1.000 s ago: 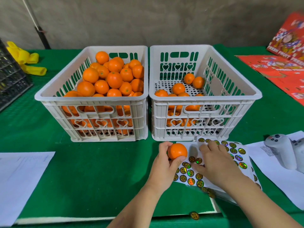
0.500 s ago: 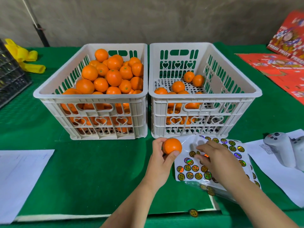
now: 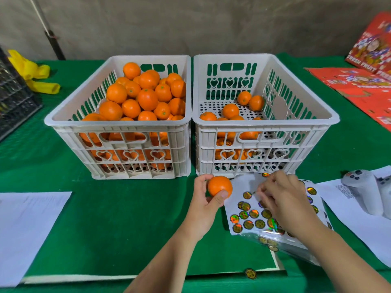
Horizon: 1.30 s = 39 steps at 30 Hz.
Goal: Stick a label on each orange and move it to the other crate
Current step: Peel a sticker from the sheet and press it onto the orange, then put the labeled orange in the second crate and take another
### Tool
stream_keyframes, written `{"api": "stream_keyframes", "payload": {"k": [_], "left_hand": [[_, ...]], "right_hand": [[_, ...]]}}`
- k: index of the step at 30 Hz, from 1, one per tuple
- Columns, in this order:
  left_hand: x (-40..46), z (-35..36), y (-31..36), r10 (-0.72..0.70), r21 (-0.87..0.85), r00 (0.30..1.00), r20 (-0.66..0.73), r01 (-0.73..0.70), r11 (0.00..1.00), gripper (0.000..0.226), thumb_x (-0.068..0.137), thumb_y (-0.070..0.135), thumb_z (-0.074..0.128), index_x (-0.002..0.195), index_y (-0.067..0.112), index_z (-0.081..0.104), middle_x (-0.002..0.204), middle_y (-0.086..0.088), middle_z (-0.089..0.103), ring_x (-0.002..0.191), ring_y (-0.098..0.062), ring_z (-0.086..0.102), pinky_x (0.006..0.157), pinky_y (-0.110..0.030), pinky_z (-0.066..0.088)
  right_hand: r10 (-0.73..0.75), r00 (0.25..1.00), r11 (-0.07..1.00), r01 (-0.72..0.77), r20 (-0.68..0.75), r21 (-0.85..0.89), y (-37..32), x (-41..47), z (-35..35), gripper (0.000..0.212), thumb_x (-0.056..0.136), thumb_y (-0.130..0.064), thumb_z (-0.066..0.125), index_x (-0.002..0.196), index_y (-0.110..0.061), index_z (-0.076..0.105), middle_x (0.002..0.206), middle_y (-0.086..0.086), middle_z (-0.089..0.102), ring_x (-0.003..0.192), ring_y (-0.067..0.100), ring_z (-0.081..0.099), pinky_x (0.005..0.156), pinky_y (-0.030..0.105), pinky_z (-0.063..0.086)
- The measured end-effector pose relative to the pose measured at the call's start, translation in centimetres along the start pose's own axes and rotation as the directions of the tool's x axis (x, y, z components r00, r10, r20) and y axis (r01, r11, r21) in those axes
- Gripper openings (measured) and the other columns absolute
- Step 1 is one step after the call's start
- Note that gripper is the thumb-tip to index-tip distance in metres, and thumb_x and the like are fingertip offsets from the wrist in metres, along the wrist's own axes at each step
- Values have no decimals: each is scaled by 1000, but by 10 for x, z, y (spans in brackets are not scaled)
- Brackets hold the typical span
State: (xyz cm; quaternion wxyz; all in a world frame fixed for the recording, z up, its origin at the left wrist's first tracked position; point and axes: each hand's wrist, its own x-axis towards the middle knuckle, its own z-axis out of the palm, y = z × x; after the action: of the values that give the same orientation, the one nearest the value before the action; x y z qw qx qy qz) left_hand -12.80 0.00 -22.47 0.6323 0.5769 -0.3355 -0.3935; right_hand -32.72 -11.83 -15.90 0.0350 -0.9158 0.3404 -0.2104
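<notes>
My left hand (image 3: pixel 204 205) grips an orange (image 3: pixel 219 185) just in front of the right crate (image 3: pixel 262 123), which holds several oranges. The left crate (image 3: pixel 118 123) is piled high with oranges. My right hand (image 3: pixel 281 199) lies over the sticker sheet (image 3: pixel 249 214), its fingers curled and blurred at the sheet's upper part. Whether they pinch a label is hidden. Round shiny labels cover the sheet.
A loose label (image 3: pixel 250 273) lies at the table's front edge. White paper (image 3: pixel 25 227) lies at the left, more paper and a white controller (image 3: pixel 364 189) at the right. Red fruit boxes (image 3: pixel 372 77) sit far right, a yellow object (image 3: pixel 31 72) and a black crate (image 3: pixel 14 98) far left.
My left hand has lifted the orange a little toward the right crate. My right hand has moved up the sticker sheet, from its lower labels toward its top.
</notes>
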Motion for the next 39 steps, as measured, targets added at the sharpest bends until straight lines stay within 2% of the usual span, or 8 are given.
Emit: {"api": "stream_keyframes", "payload": {"k": [4, 9, 14, 19, 25, 31, 34, 39], "left_hand": [[-4, 4, 2, 27, 49, 999, 36, -29, 998, 65, 86, 55, 82, 139, 50, 44, 130, 24, 60, 118, -13, 69, 97, -23, 54], [-10, 9, 8, 140, 157, 990, -12, -137, 978, 70, 85, 65, 76, 146, 49, 46, 145, 19, 53, 132, -9, 55, 110, -37, 48], [-12, 19, 29, 180, 76, 983, -38, -177, 981, 53, 89, 39, 77, 138, 42, 57, 134, 14, 63, 130, -15, 59, 108, -35, 47], [-16, 20, 45, 153, -9, 988, -31, -153, 988, 52, 86, 48, 79, 135, 45, 60, 133, 3, 65, 127, -22, 62, 112, -46, 48], [-20, 10, 80, 166, 17, 986, 16, -166, 986, 63, 85, 74, 68, 133, 34, 64, 119, 4, 72, 109, -10, 69, 91, -21, 53], [-14, 6, 128, 227, 2, 972, 54, -228, 974, 35, 96, 50, 64, 126, 33, 72, 119, 1, 75, 111, -17, 72, 89, -28, 57], [-8, 3, 156, 244, -32, 967, 67, -242, 970, 23, 102, 39, 61, 120, 39, 75, 118, 0, 77, 110, -18, 73, 88, -27, 59], [10, -10, 210, 307, 71, 945, 114, -316, 946, 32, 102, 45, 60, 122, 23, 73, 109, -8, 78, 101, -23, 75, 85, -32, 62]], "right_hand": [[259, 965, 872, -218, -36, 438, -4, 8, -2, 10, 101, -22, 59, 91, -25, 62, 77, -8, 54, 70, 8, 48, 63, 35, 37], [139, 961, 931, -44, -239, 361, -32, 13, -6, 17, 100, -28, 58, 101, -15, 69, 88, -8, 60, 81, 14, 54, 74, 35, 45], [-42, 952, 910, 162, -303, 382, -68, 17, 3, 20, 100, -24, 57, 101, -9, 71, 100, -2, 61, 92, 17, 56, 82, 27, 45], [-116, 965, 895, 205, -237, 397, -66, 23, -14, 27, 101, -31, 55, 106, -10, 72, 111, -2, 54, 104, 22, 55, 89, 31, 44], [-395, 919, 876, 370, 21, 309, -62, 34, -41, 53, 101, -34, 52, 152, -22, 41, 151, -11, 38, 138, 10, 38, 113, 21, 31], [-416, 906, 832, 413, -74, 372, -67, 64, -63, 70, 92, -49, 70, 150, -17, 47, 141, -5, 49, 129, 12, 50, 105, 33, 46], [-405, 902, 783, 426, -149, 454, -74, 82, -71, 69, 92, -45, 71, 150, -13, 48, 135, 0, 50, 128, 14, 51, 104, 33, 46], [-374, 874, 787, 477, -312, 392, -89, 116, -86, 68, 95, -40, 68, 151, -8, 46, 130, 5, 44, 127, 9, 43, 107, 20, 38]]}}
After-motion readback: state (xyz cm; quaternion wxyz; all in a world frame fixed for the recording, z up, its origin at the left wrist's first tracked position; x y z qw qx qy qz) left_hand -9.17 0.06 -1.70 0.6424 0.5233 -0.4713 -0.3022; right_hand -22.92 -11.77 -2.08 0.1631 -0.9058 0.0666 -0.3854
